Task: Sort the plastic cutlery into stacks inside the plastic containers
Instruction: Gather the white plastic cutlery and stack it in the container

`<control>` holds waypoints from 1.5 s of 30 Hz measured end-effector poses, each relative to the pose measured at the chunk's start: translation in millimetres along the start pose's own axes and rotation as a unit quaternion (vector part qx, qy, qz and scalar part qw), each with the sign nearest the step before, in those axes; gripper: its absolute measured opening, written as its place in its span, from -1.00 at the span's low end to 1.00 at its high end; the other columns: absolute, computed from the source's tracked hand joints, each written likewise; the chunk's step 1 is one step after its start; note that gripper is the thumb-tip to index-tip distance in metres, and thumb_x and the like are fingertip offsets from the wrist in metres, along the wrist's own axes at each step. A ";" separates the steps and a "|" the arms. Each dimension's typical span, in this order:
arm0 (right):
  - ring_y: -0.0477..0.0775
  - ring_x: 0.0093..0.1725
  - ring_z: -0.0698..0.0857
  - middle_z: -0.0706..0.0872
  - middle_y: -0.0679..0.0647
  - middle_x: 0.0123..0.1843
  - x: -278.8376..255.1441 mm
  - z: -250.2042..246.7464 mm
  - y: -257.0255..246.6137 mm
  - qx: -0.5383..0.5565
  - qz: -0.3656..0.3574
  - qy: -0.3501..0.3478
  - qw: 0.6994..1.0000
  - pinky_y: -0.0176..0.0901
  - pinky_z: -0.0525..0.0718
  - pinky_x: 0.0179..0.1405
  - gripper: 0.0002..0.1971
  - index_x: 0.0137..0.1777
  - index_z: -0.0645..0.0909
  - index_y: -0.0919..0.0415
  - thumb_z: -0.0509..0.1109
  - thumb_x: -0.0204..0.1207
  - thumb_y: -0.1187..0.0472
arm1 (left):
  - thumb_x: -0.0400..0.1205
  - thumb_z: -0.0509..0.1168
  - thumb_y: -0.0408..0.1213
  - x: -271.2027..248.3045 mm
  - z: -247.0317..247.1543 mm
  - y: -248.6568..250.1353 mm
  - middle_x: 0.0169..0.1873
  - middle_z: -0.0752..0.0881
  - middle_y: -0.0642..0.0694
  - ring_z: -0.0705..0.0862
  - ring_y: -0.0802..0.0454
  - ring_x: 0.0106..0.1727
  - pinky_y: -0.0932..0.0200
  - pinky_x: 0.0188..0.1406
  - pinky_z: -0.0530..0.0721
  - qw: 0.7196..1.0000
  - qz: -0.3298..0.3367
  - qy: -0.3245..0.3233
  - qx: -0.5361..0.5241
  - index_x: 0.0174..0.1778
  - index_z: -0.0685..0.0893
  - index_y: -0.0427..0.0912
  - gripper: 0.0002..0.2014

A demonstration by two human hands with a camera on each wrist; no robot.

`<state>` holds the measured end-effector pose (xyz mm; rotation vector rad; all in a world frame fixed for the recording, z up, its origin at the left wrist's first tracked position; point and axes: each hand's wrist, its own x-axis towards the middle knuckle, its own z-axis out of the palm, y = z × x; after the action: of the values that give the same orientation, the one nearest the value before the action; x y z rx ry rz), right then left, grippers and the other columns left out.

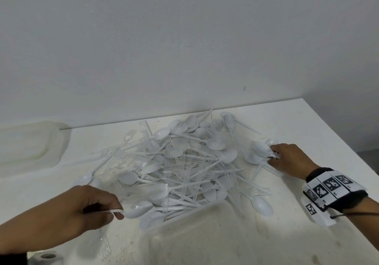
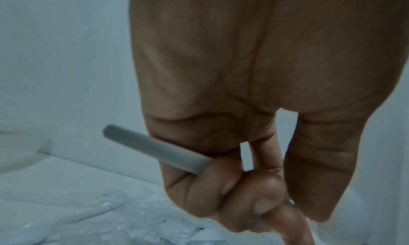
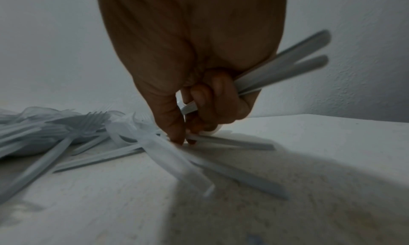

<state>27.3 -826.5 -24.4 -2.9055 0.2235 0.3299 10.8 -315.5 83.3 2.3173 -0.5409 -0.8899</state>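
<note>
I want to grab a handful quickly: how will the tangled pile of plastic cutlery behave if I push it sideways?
The pile of plastic cutlery looks light and thin, so it would probably slide easily on the table. The crossed handles and fork tines may snag, dragging neighbours along. Loose edge pieces could scatter.

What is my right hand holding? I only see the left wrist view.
Observer: The right hand grips a few spoon handles and reaches for another at the pile's right edge.
Operator: Any containers nearby?
Observer: One clear container sits at the near edge of the table, nothing stacked in it.
Operator: And my left?
Observer: The left hand pinches a single spoon by its handle.
</note>
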 end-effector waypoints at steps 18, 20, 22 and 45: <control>0.07 -0.44 0.41 0.45 0.08 -0.45 -7.5 -13.8 -10.6 0.091 0.085 0.066 0.990 -0.08 0.22 -0.47 -0.64 -0.39 0.28 0.22 0.38 0.53 0.21 | 0.63 0.33 -0.23 21.9 0.5 -11.1 -0.56 0.51 -0.02 0.38 0.19 -0.51 0.28 -0.44 0.34 0.973 -0.044 0.220 0.056 -0.34 0.58 -0.16 -0.78; 0.08 -0.42 0.44 0.48 0.08 -0.43 -3.5 -3.8 -13.4 0.111 0.117 0.062 0.985 -0.08 0.26 -0.46 -0.63 -0.40 0.31 0.23 0.37 0.54 0.16 | 0.62 0.33 -0.24 27.2 0.8 -5.2 -0.60 0.41 0.06 0.33 0.15 -0.52 0.24 -0.46 0.30 0.968 -0.051 0.239 0.055 -0.44 0.44 -0.15 -0.67; 0.11 -0.34 0.51 0.52 0.06 -0.40 0.4 2.7 -16.8 0.117 0.150 0.051 0.980 -0.06 0.36 -0.40 -0.63 -0.39 0.39 0.20 0.38 0.53 0.02 | 0.62 0.33 -0.27 31.9 2.6 -0.3 -0.63 0.41 0.10 0.33 0.13 -0.53 0.17 -0.44 0.30 0.963 -0.074 0.254 0.058 -0.48 0.37 -0.11 -0.63; 0.17 -0.37 0.49 0.53 0.14 -0.46 11.2 -5.3 -46.5 0.303 0.149 0.165 0.927 -0.08 0.31 -0.40 -0.60 -0.46 0.43 0.27 0.49 0.52 0.19 | 0.52 0.46 -0.11 103.0 36.8 -7.9 -0.27 0.55 0.15 0.54 0.18 -0.25 0.38 -0.29 0.38 0.967 -0.008 0.227 0.112 0.23 0.62 0.03 -0.63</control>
<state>47.2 -784.1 -13.1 -2.2841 0.6882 -0.1693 57.5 -380.5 8.3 2.6200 -0.4401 -0.2902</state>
